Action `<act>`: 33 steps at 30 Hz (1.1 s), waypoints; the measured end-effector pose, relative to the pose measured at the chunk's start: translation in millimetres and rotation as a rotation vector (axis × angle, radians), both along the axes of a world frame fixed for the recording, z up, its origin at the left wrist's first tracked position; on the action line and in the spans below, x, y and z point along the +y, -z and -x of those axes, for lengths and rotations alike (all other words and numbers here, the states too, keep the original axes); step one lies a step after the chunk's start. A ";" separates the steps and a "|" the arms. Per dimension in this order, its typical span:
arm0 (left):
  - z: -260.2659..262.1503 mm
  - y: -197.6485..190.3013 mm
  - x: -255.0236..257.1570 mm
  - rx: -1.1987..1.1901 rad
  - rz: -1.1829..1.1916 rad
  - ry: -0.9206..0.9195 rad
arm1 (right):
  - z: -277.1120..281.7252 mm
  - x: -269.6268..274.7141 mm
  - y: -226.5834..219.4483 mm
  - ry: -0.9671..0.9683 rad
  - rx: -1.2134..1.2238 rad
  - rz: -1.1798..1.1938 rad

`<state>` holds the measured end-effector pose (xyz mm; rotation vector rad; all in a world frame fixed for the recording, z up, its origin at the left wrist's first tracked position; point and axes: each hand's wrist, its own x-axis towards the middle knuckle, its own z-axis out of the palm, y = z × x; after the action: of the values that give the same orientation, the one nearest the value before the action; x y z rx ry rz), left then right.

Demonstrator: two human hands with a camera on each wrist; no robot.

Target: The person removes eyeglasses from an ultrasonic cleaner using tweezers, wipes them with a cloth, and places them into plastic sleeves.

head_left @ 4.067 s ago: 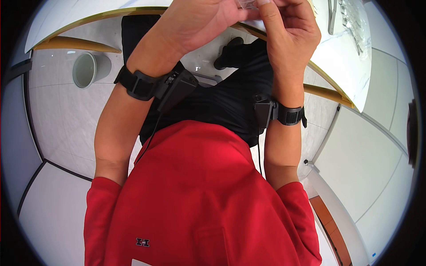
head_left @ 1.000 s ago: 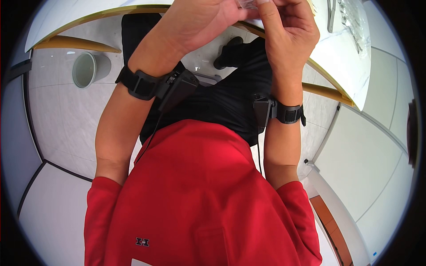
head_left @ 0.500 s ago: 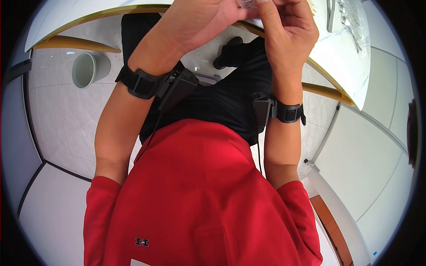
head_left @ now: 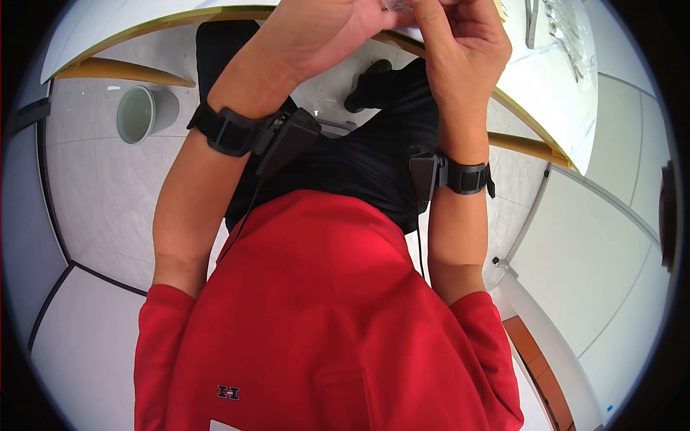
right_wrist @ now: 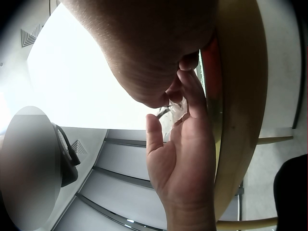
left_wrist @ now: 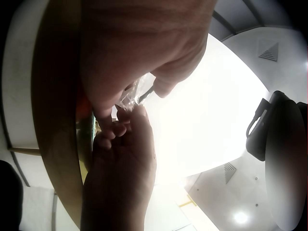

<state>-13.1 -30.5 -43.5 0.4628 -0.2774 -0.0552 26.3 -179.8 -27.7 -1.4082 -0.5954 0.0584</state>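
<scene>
Close above the table's near edge, both hands meet at a small crinkled clear plastic bag. My right hand pinches it between the thumb and curled fingers. My left hand faces it palm inward, fingers long and thumb set apart, with the plastic between that thumb and the fingers. A thin dark grey strip shows at the plastic, right by the left thumb tip. Fingers cover much of the bag, and the head view cuts it off at the top.
On the white marbled table, a larger clear bag with several metal pieces lies at the right. Beside it is a grey metal bar. A pale bucket stands on the floor to the left, near a wooden table leg.
In the head view both hands and the table sit slightly higher, and the right hand a little further left. Less of the small bag shows. The hold looks the same.
</scene>
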 end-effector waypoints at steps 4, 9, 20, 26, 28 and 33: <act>5.6 -9.8 -2.6 0.079 -0.035 -0.042 | 1.9 0.6 -1.1 0.006 0.007 -0.010; 1.0 2.1 -2.8 -0.003 -0.012 -0.011 | 1.4 -0.8 1.9 0.005 -0.027 -0.008; 5.8 -9.4 -5.7 0.084 -0.047 -0.046 | 1.0 -1.7 1.6 0.008 0.003 -0.012; 0.6 0.9 -3.9 0.002 0.001 -0.018 | 1.2 -0.6 2.0 -0.002 -0.003 -0.034; 0.6 1.8 -4.0 0.010 -0.008 -0.019 | 1.3 -0.5 1.8 0.001 -0.015 -0.036; 1.8 0.1 -3.1 0.000 -0.032 -0.019 | 2.6 -0.9 1.1 -0.002 -0.014 -0.020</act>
<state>-14.9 -33.6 -43.5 0.4974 -0.2730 -0.0415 23.7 -180.7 -28.9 -1.3894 -0.6070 0.0443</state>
